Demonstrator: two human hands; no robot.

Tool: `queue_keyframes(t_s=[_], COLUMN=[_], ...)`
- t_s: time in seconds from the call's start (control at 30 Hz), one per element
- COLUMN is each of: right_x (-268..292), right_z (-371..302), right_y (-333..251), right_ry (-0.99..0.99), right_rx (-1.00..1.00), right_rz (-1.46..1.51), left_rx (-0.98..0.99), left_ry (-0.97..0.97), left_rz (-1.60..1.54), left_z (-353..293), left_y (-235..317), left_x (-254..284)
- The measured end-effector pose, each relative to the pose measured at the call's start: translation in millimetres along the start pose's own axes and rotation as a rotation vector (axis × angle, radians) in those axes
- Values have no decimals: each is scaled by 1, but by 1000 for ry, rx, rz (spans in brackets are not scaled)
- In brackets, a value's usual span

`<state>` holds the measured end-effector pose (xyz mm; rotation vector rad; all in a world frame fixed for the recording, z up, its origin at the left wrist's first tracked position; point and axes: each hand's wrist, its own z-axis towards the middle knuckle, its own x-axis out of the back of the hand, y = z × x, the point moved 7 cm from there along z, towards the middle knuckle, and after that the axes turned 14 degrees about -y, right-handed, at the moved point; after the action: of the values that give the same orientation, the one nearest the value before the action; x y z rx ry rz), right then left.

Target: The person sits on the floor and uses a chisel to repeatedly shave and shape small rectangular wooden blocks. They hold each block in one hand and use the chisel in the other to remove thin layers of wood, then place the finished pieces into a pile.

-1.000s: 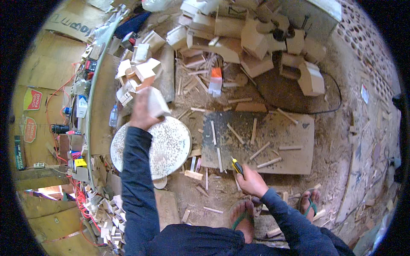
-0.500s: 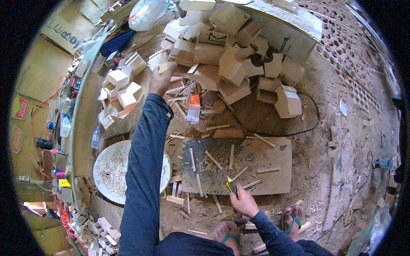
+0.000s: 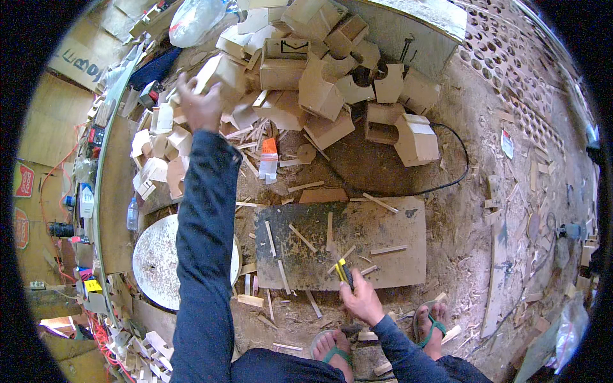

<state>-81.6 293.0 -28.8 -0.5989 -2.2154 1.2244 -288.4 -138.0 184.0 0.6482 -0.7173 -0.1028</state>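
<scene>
Leftward past the pile's near edge, the bare left hand (image 3: 202,107) has shifted since half a second ago, and its fingers, curled then around a small pale piece, now look spread apart. I see it blurred, just beside a large pale wooden block (image 3: 222,75) lying beyond it; I cannot tell whether the two touch. My whole view has drifted too, so the floor sits slightly further left.

Down on my right, the bare right hand (image 3: 363,301) keeps its fingers wrapped around a yellow-and-black handled hand tool (image 3: 345,273), which points up and away over the near edge of a flat rectangular board with a dark-stained left part (image 3: 408,246). Several thin pale wooden strips (image 3: 389,249) lie scattered on that board.

Left of the board I have a round white speckled disc (image 3: 153,271), partly covered by the dark left sleeve (image 3: 205,242). Smaller pale cut wooden pieces (image 3: 153,171) cluster above it, beside a clear plastic bottle (image 3: 132,216). Farther right, angular brown wooden box pieces (image 3: 322,89) are heaped, with an orange-and-white packet (image 3: 269,159) near them and a black cable (image 3: 467,159) curving around.
</scene>
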Motion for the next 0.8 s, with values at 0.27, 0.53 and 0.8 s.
queue_keyframes(t_s=[0.27,0.53,0.8], right_x=[12,-5,-46], right_z=[9,10,23], right_y=[-2,-18,-45], right_ry=[108,-49,-140], right_rx=[95,104,96], right_rz=[-42,126,59], left_rx=[-84,131,417], left_ry=[-442,-752,-867], left_rz=[18,93,608], left_z=[-270,-345,-280], left_y=[23,-20,-26], left_x=[68,87,51])
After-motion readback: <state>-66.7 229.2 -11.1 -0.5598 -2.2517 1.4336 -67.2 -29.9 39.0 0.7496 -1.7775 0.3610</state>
